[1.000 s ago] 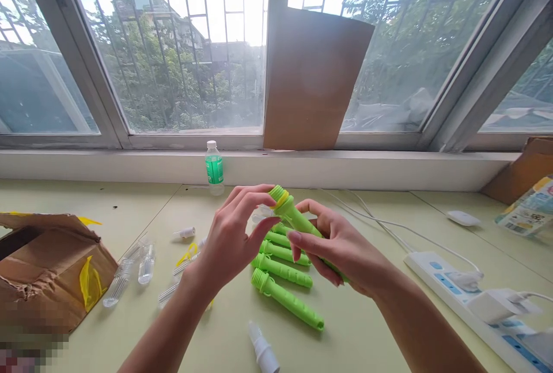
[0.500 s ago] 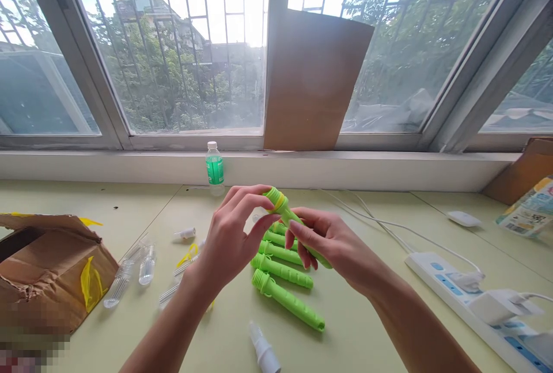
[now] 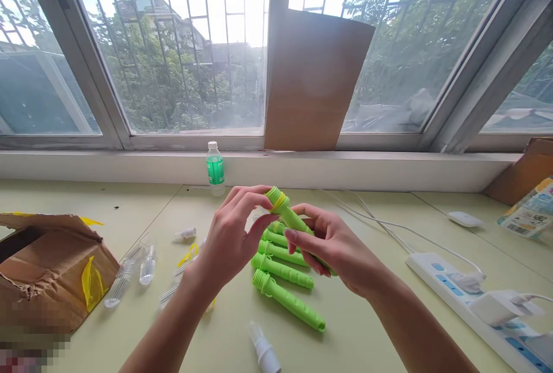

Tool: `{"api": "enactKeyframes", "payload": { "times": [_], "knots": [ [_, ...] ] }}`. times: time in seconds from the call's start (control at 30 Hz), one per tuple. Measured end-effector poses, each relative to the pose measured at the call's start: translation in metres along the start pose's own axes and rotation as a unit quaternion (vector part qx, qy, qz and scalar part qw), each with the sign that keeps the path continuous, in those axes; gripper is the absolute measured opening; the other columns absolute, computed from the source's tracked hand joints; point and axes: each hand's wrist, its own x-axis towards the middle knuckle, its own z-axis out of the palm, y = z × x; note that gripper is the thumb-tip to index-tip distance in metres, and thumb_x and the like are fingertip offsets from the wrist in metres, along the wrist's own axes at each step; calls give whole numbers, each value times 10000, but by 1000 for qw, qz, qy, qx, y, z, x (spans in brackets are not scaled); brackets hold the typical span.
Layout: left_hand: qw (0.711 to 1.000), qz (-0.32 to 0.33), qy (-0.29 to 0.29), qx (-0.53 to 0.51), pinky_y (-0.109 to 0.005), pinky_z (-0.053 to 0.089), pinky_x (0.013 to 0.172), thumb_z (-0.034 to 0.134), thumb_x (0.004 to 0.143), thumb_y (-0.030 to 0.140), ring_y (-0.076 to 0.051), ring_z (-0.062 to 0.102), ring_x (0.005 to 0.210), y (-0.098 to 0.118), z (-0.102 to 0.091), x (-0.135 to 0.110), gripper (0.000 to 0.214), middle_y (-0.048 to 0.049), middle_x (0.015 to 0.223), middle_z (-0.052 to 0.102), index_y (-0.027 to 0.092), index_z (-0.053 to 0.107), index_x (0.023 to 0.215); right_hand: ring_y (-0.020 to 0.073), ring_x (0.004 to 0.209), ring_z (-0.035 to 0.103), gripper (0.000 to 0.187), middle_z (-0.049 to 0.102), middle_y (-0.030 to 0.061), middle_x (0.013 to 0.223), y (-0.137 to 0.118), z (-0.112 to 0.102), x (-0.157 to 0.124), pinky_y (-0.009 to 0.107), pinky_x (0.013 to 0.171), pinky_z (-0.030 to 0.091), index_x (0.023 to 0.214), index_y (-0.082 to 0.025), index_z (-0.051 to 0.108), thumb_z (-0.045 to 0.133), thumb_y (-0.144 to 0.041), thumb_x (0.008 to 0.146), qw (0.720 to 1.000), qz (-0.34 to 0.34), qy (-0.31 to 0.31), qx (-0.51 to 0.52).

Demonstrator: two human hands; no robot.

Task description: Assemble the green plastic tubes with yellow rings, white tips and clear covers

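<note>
A green plastic tube, with a threaded end and a yellow ring below the thread, is held tilted above the table in both my hands. The fingers and thumb of my left hand pinch it near the threaded end. My right hand grips the body lower down, its fingers partly hidden behind the tube. Beneath them lie several similar green tubes side by side, threaded ends to the left. Nearer me is a white part with a clear tip. Yellow rings lie left, partly behind my left forearm.
Clear ribbed plastic tubes and a small white part lie on the left. Beyond them is an open cardboard box. A bottle stands by the window wall. A power strip with plugs and cables occupies the right.
My right hand has shifted slightly down and right along the green tube, its fingers opening a little. My left hand stays at the threaded end.
</note>
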Motion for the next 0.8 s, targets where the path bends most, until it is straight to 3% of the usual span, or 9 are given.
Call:
{"api": "enactKeyframes", "payload": {
  "times": [0.3,0.8],
  "knots": [
    [1000,14,10,-2,-361,546,849,601,836,147,-180,590,1026,2,2,-1,229,-58,1116,634,220,554,1049,36,360,355,317,623,-4,674,1,1,0,138,317,241,1023,-215,489,606,-449,843,998,4,-11,58],
    [1000,4,12,2,-355,538,823,583,843,135,-179,600,988,3,0,0,127,-57,1091,654,212,566,943,36,341,363,341,627,2,657,-1,2,0,151,313,226,983,-200,498,597,-491,834,998,14,-20,55]
  ]
}}
